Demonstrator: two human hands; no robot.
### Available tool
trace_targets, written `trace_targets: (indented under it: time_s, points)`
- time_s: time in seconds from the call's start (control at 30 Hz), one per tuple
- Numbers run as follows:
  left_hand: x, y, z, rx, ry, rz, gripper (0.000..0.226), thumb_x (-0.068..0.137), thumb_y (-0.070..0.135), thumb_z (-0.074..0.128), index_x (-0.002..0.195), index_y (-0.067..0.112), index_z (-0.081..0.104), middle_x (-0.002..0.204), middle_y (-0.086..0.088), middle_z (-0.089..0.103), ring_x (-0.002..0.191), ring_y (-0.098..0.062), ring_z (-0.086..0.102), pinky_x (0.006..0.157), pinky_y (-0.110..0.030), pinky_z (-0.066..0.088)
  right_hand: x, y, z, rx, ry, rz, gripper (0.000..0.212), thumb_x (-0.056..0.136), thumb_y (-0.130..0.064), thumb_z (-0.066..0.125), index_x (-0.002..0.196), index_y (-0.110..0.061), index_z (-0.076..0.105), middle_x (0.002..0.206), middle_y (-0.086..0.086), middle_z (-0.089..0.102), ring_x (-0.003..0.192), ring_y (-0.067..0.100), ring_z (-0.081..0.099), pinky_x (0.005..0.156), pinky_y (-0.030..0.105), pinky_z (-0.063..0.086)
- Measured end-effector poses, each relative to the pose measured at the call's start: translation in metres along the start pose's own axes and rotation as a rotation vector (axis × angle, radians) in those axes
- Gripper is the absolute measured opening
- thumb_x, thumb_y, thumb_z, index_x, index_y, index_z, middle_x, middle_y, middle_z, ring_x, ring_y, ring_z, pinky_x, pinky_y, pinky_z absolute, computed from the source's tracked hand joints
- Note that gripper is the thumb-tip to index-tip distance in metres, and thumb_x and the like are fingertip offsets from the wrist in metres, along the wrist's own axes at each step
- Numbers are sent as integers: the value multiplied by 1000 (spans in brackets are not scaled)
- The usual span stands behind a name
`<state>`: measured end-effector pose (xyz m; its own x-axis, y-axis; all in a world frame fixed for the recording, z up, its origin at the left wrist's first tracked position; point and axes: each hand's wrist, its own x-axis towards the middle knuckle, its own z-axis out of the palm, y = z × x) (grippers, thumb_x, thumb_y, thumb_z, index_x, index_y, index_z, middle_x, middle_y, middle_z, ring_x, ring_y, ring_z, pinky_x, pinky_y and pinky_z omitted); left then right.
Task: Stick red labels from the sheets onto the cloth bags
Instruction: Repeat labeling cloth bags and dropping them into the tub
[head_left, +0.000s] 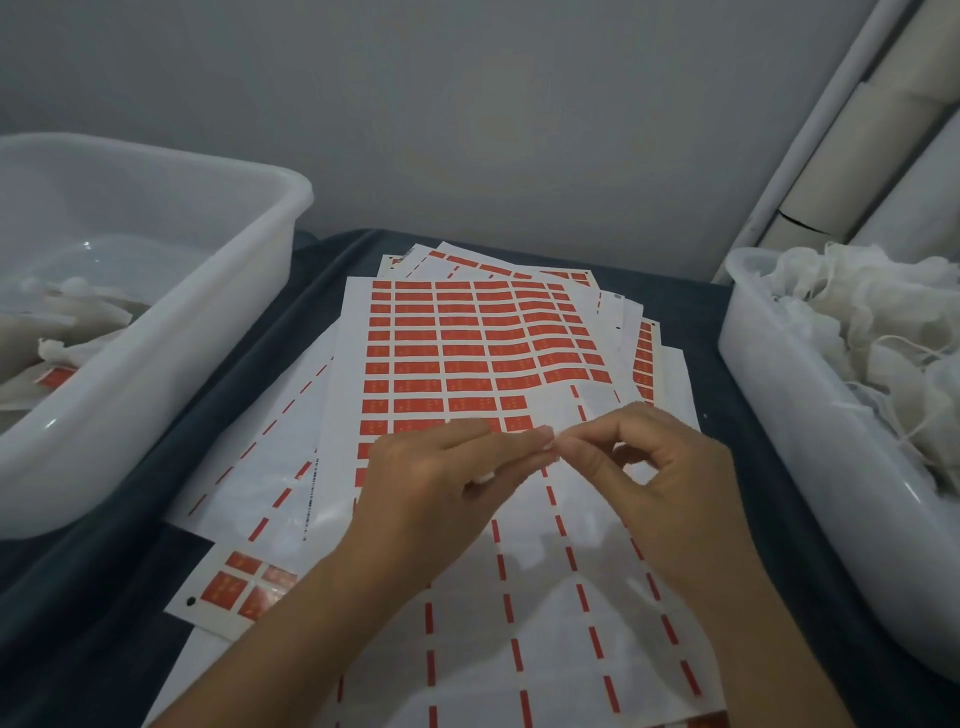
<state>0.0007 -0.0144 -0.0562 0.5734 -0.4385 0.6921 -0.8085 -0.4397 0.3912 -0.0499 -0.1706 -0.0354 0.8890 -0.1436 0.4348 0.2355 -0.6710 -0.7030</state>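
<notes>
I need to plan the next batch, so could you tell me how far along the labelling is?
Done: the near half of the top label sheet is stripped to its backing, and the left tub holds a few bags, one showing a red label. In hand: the left hand and right hand meet fingertip to fingertip over the sheet; what they pinch is too small to tell. Left: many rows of red labels, and a right tub heaped with cloth bags.

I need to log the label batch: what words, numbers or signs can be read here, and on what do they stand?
None can be read.
Red labels on the top sheet: pale print, too blurred.
Left edge of the sheet beneath: a line of small dark print, too small.
Labelled bag in the left tub: blurred.
</notes>
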Motion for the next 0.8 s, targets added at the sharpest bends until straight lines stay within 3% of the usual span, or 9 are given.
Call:
trace_targets:
  time_s: [0.03, 0.1, 0.17, 0.23, 0.3, 0.37, 0.43, 0.53, 0.8]
  points:
    - [1, 1, -1, -60, -15, -48, 24, 73, 26, 63, 92, 15, 73, 78, 5, 73, 70, -4, 67, 69, -9, 47, 0, 2, -1, -87, 49, -64, 11, 77, -42, 58, 74, -32, 61, 78, -26, 58, 62, 1, 58, 72, -9, 33]
    - [5, 8, -6, -282, -18, -245, 18, 73, 44, 62, 89, 38, 66, 81, 28, 66, 78, 12, 60, 66, 4, 41, 2, 3, -2, -194, 125, -126, 18, 76, -35, 60, 78, -18, 67, 81, -16, 57, 63, -3, 52, 73, -11, 30]
    - [8, 16, -6, -486, -30, -465, 14, 63, 53, 58, 77, 56, 58, 69, 46, 56, 82, 20, 56, 63, 5, 39, 2, 2, -1, -209, 148, -130, 15, 75, -30, 63, 80, -16, 67, 82, -15, 57, 65, -4, 52, 74, -10, 32]
    - [10, 21, -4, -618, -37, -630, 9, 55, 49, 59, 55, 58, 61, 63, 42, 58, 73, 18, 57, 56, 3, 39, 0, 0, 0, -128, 151, -94, 7, 76, -30, 63, 80, -25, 62, 82, -24, 58, 67, -1, 59, 76, -8, 34]
    - [11, 20, -4, -786, -23, -809, 9, 47, 49, 63, 54, 48, 68, 55, 25, 63, 54, 7, 58, 47, -4, 41, -1, -4, 2, 119, 180, 61, 7, 77, -40, 61, 82, -36, 58, 81, -32, 63, 87, -5, 61, 74, -4, 39]
    - [9, 17, -4, -933, -5, -948, 26, 43, 49, 67, 60, 31, 74, 43, 11, 54, 37, -6, 47, 42, -12, 40, -1, -7, 3, 390, 214, 235, 21, 77, -50, 63, 89, -33, 59, 91, -31, 65, 91, -7, 61, 68, 0, 44]
    - [9, 14, -6, -1056, 13, -1018, 33, 42, 47, 71, 63, 22, 75, 40, 2, 45, 35, -9, 36, 40, -16, 37, 0, -9, 7, 512, 201, 310, 31, 70, -53, 61, 91, -30, 58, 91, -29, 66, 87, -4, 64, 66, 1, 45]
    - [9, 13, -6, -1160, 27, -1041, 31, 44, 44, 73, 64, 20, 74, 40, 1, 42, 34, -9, 33, 38, -16, 35, -2, -14, 17, 595, 113, 336, 42, 58, -57, 57, 86, -27, 61, 88, -25, 69, 86, 1, 67, 66, 7, 49]
    - [7, 14, -5, -1176, 46, -990, 24, 44, 45, 71, 57, 25, 73, 39, 3, 42, 34, -7, 36, 38, -15, 36, -7, -14, 24, 630, 100, 299, 30, 58, -47, 62, 81, -29, 66, 81, -23, 71, 81, 4, 69, 66, 7, 49]
